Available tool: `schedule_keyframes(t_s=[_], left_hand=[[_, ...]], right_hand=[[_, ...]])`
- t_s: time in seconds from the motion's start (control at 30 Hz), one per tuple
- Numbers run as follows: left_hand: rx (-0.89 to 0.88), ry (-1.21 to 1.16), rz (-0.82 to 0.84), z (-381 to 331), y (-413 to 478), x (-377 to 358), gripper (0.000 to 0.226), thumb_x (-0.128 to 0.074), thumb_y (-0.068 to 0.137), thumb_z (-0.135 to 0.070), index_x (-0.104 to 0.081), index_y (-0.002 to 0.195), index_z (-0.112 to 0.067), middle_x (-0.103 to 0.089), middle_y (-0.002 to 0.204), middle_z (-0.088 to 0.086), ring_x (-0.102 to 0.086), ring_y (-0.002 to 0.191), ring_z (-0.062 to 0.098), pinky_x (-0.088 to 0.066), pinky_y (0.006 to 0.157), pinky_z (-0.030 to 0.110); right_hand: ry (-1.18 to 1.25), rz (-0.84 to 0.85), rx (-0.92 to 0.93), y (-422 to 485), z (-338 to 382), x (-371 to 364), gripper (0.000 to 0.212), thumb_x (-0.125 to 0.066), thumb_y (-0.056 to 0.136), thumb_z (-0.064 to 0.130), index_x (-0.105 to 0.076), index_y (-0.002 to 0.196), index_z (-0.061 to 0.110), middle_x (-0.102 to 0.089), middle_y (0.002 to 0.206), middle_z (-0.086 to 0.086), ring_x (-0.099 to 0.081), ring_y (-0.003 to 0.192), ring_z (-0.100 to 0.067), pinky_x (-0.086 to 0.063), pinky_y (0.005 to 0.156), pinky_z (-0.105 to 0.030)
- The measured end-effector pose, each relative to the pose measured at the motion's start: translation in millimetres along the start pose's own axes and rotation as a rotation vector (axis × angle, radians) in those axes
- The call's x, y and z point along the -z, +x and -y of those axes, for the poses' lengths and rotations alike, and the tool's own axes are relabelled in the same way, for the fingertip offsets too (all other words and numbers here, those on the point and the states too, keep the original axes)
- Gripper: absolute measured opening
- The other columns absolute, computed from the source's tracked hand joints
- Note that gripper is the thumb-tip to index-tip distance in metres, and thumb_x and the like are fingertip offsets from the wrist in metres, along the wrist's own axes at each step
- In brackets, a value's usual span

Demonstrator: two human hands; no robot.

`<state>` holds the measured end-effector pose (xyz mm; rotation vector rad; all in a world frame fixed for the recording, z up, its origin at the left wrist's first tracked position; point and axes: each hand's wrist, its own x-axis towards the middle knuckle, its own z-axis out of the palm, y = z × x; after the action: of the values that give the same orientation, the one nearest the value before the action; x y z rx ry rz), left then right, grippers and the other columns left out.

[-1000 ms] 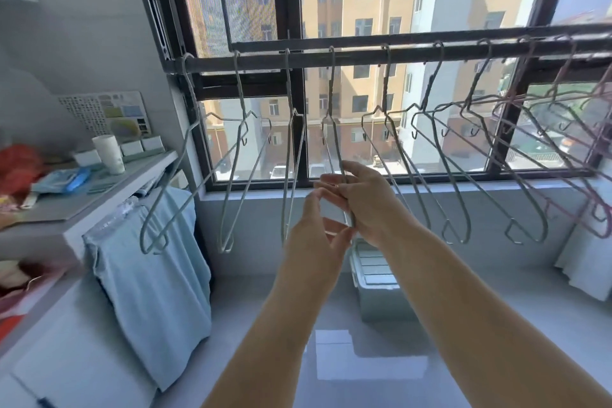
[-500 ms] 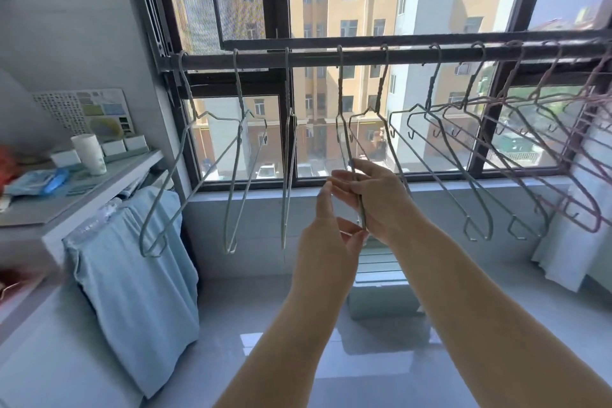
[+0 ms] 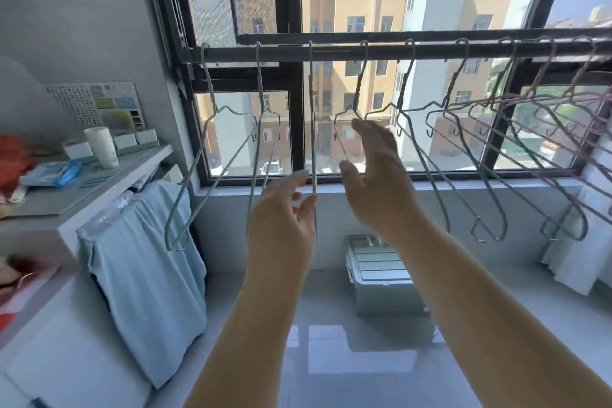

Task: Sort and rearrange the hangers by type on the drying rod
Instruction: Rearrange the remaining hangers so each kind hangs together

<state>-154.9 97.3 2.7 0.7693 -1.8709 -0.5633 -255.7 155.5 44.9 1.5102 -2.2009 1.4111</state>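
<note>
Both hands raised below the drying rod [image 3: 331, 51]: the left hand [image 3: 281, 222], fingers loosely open, sits beside an edge-on hanger [image 3: 312, 142] hanging straight down, while the open right hand [image 3: 377, 182], nearer, fingertips the next hanger [image 3: 356, 103].

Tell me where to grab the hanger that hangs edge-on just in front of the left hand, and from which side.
Grip the edge-on wire hanger by its long vertical wires, low down near the left hand. Come from the room side, pinching across the thin profile; its hook sits over the drying rod, so lifting upward should free it.
</note>
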Motion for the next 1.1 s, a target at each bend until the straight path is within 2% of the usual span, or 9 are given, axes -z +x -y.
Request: schedule_keyframes(t_s=[0.13, 0.23, 0.3, 0.37, 0.5, 0.67, 0.9, 1.03, 1.1], left_hand=[[0.095, -0.011, 0.2, 13.4, -5.2, 0.3, 0.035, -0.063, 0.084, -0.018, -0.06, 0.118, -0.013, -0.068, 0.105, -0.001, -0.064, 0.087, 0.009, -0.051, 0.086, 0.025], [0.104, -0.021, 0.238, 17.5, -12.1, -3.2, 0.025, -0.059, 0.084, -0.011, -0.066, 0.108, -0.015, -0.072, 0.087, 0.002, -0.067, 0.078, 0.013, -0.053, 0.081, 0.031], [0.099, -0.004, 0.24, 18.8, -13.7, -4.9, 0.021, -0.056, 0.084, -0.01, -0.068, 0.101, -0.016, -0.072, 0.085, 0.003, -0.066, 0.077, 0.016, -0.051, 0.077, 0.03], [0.078, 0.009, 0.24, 20.4, -13.4, -6.2, 0.017, -0.055, 0.085, -0.011, -0.068, 0.094, -0.016, -0.073, 0.083, 0.004, -0.066, 0.076, 0.016, -0.05, 0.073, 0.028], [0.065, 0.012, 0.25, 20.5, -12.6, -9.3, 0.015, -0.055, 0.084, -0.012, -0.069, 0.089, -0.017, -0.073, 0.081, 0.001, -0.065, 0.074, 0.013, -0.042, 0.062, 0.012], [0.045, -0.017, 0.242, 20.1, -13.2, -13.9, 0.017, -0.056, 0.085, -0.012, -0.069, 0.094, -0.016, -0.073, 0.082, 0.0, -0.064, 0.072, 0.011, -0.041, 0.062, 0.009], [0.022, -0.031, 0.221, 25.4, -13.0, -21.2, 0.019, -0.058, 0.084, -0.013, -0.07, 0.099, -0.015, -0.073, 0.082, 0.0, -0.064, 0.071, 0.013, -0.04, 0.064, 0.014], [0.034, -0.036, 0.241, 27.2, -13.1, -21.7, 0.022, -0.057, 0.085, -0.016, -0.069, 0.103, -0.018, -0.073, 0.084, -0.003, -0.064, 0.073, 0.01, -0.04, 0.063, 0.01], [0.036, -0.048, 0.243, 27.9, -13.9, -21.1, 0.023, -0.057, 0.085, -0.015, -0.068, 0.105, -0.02, -0.073, 0.084, -0.004, -0.065, 0.074, 0.008, -0.042, 0.065, 0.008]], right_hand=[[0.131, 0.281, -0.172, 8.3, 12.9, -24.9, 0.051, -0.039, 0.095, 0.006, -0.022, 0.143, 0.013, -0.032, 0.145, -0.009, -0.038, 0.13, -0.022, -0.029, 0.091, -0.02], [0.204, 0.312, -0.304, 12.8, 6.9, -48.6, 0.037, -0.035, 0.094, 0.004, -0.034, 0.13, 0.007, -0.05, 0.126, -0.016, -0.052, 0.111, -0.029, -0.04, 0.086, -0.032], [0.34, 0.308, -0.394, 13.2, 2.1, -58.8, 0.029, -0.035, 0.092, -0.001, -0.04, 0.119, 0.009, -0.056, 0.101, -0.003, -0.058, 0.103, -0.028, -0.048, 0.089, -0.039], [0.487, 0.291, -0.442, 12.8, 1.7, -62.2, 0.033, -0.039, 0.091, -0.005, -0.042, 0.119, 0.013, -0.053, 0.089, 0.007, -0.059, 0.105, -0.027, -0.048, 0.092, -0.04], [0.633, 0.239, -0.467, 10.1, 0.2, -59.4, 0.037, -0.039, 0.09, -0.01, -0.043, 0.1, 0.025, -0.054, 0.109, -0.001, -0.062, 0.101, -0.023, -0.047, 0.076, -0.028], [0.667, 0.184, -0.45, 11.5, -8.3, -61.4, 0.052, -0.032, 0.092, -0.01, -0.035, 0.136, 0.018, -0.051, 0.118, 0.001, -0.063, 0.092, -0.017, -0.048, 0.073, -0.021], [0.677, 0.187, -0.452, 12.2, -12.6, -60.8, 0.052, -0.03, 0.093, -0.01, -0.034, 0.138, 0.018, -0.05, 0.117, 0.001, -0.062, 0.087, -0.014, -0.049, 0.069, -0.014], [0.671, 0.206, -0.449, 11.7, -14.7, -62.1, 0.052, -0.03, 0.094, -0.008, -0.035, 0.138, 0.02, -0.05, 0.117, 0.001, -0.062, 0.085, -0.012, -0.049, 0.063, -0.012], [0.643, 0.209, -0.428, 8.5, -17.3, -62.9, 0.048, -0.032, 0.095, -0.005, -0.035, 0.137, 0.018, -0.05, 0.117, 0.001, -0.062, 0.08, -0.008, -0.05, 0.067, -0.014]])
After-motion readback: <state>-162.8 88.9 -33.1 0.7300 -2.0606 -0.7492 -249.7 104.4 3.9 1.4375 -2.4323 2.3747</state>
